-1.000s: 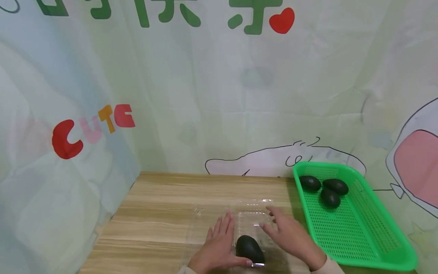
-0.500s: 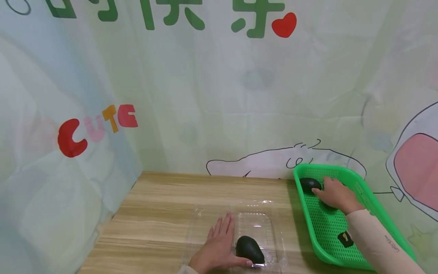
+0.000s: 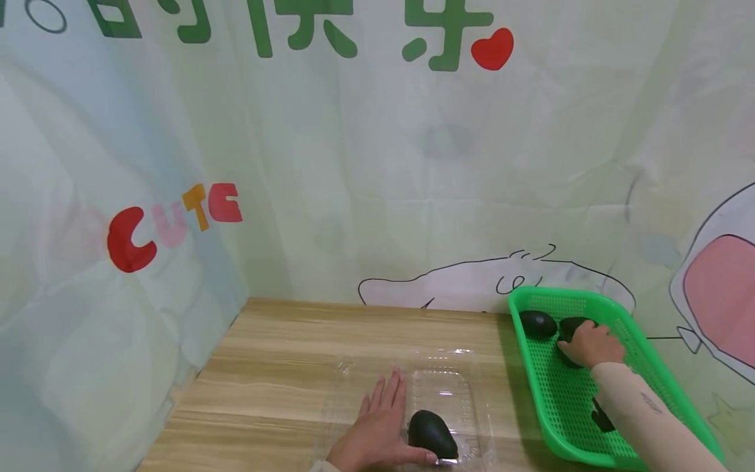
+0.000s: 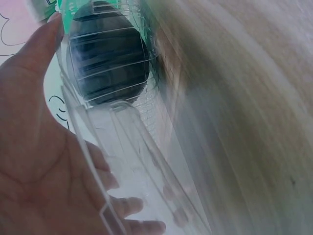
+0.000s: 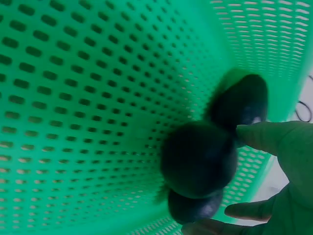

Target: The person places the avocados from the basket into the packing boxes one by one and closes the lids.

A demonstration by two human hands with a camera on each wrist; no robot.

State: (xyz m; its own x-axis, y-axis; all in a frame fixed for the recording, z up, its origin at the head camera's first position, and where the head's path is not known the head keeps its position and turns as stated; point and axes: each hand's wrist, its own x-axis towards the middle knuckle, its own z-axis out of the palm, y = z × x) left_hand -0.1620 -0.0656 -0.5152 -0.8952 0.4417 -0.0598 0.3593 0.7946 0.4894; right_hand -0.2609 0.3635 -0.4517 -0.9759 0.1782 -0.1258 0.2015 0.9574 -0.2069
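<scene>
Head view has a printed backdrop (image 3: 366,144) behind the green basket (image 3: 566,413). Well left of the basket, the backdrop carries the word CUTE (image 3: 177,229) in red, pink and orange letters. Higher up and left of the basket run large green characters (image 3: 312,8) that read as 的快乐, their tops cut off, followed by a red heart (image 3: 493,50). The sleeve (image 3: 655,419) reaching over the basket bears writing too small to read. Three dark, avocado-shaped fruits (image 5: 198,159) lie together at the basket's far end. Left of the basket, on the wooden table (image 3: 283,367), a clear plastic box (image 3: 439,383) holds one similar fruit (image 3: 433,436) at its near end. The hands are well apart: the left hand (image 3: 380,429) rests against the box, fingers straight, thumb stretched beside that fruit. The right hand (image 3: 597,346) is among the basket's fruits, thumb and fingers spaced apart; whether it grips one cannot be told.
</scene>
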